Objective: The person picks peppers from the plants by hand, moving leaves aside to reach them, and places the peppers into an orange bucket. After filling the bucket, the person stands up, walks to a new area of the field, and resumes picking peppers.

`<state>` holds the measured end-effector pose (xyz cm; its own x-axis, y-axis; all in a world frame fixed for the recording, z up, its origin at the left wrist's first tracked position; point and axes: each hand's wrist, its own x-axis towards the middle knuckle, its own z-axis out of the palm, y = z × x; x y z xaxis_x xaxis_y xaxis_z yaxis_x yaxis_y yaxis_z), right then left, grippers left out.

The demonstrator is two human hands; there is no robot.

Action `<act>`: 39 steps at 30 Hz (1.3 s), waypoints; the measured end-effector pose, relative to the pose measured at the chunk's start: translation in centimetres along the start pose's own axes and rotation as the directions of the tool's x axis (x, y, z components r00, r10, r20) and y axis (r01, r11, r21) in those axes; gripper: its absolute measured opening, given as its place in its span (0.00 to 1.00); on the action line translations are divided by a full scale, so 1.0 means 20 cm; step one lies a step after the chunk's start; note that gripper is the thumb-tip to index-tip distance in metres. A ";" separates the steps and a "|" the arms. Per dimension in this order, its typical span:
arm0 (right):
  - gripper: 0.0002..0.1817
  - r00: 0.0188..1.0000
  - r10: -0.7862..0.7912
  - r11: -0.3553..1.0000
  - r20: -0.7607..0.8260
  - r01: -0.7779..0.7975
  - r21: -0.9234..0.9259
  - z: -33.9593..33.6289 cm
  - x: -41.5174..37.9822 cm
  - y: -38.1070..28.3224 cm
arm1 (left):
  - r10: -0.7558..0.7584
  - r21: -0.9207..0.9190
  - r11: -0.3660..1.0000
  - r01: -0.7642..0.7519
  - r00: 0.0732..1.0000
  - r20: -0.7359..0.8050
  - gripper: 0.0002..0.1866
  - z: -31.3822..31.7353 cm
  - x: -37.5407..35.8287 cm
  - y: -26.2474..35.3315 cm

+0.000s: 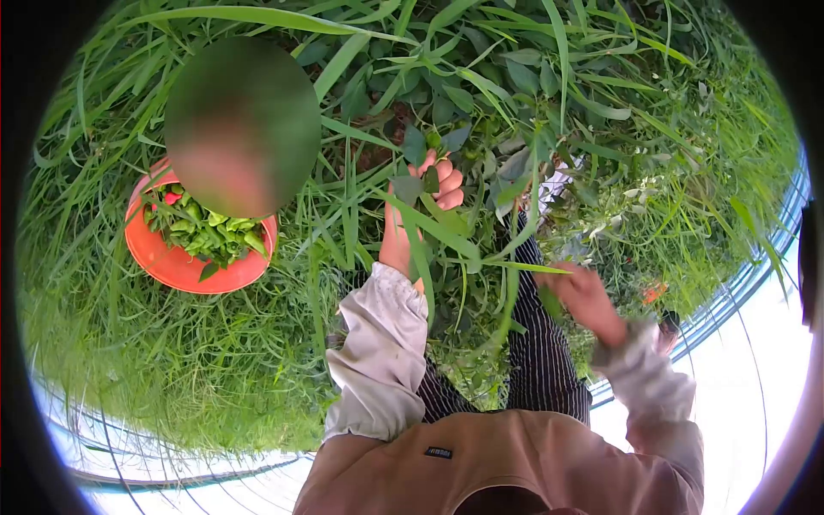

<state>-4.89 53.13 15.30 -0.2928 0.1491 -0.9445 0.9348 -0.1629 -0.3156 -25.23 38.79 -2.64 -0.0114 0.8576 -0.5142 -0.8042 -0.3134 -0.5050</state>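
Observation:
My left hand (446, 182) reaches in among the leaves of a green plant (515, 163), its fingers curled closed. Leaves cover part of that hand, so what it grips is hidden. Lower and to the right, my right hand (588, 300) hangs over the grass by my striped trouser leg (549, 360). Its fingers are bent, partly smeared and crossed by a grass blade (532, 268). To the left, an orange-red bucket (184, 270) holds green peppers (215, 232) and a red one (172, 197).
Tall grass (232, 343) surrounds the plants on all sides. A round blurred patch hides the area above the bucket and part of its rim. White sheeting (730, 386) with bluish edging borders the greenery at lower right. A small orange thing (654, 292) lies in the grass.

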 end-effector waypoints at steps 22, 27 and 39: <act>0.24 0.870 -0.195 0.894 -0.452 0.348 0.284 0.28 0.72 -0.24 | 0.000 0.176 0.983 0.050 0.963 -0.271 0.18 -0.02 -0.04 -0.02; 0.16 0.930 0.067 0.576 -0.362 0.260 0.775 0.21 0.61 -0.05 | 0.106 0.179 0.981 -0.071 0.976 -0.193 0.15 0.04 -0.06 -0.08; 0.06 0.784 0.312 0.687 -0.536 0.204 0.698 0.18 0.41 -0.07 | 0.111 0.078 0.993 -0.093 0.952 -0.286 0.16 0.06 -0.02 -0.05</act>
<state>-9.36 51.15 7.64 0.1703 0.5891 -0.7899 0.4424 -0.7620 -0.4730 -25.14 39.29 -1.11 0.0695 0.6649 -0.7437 -0.8433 -0.3591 -0.3998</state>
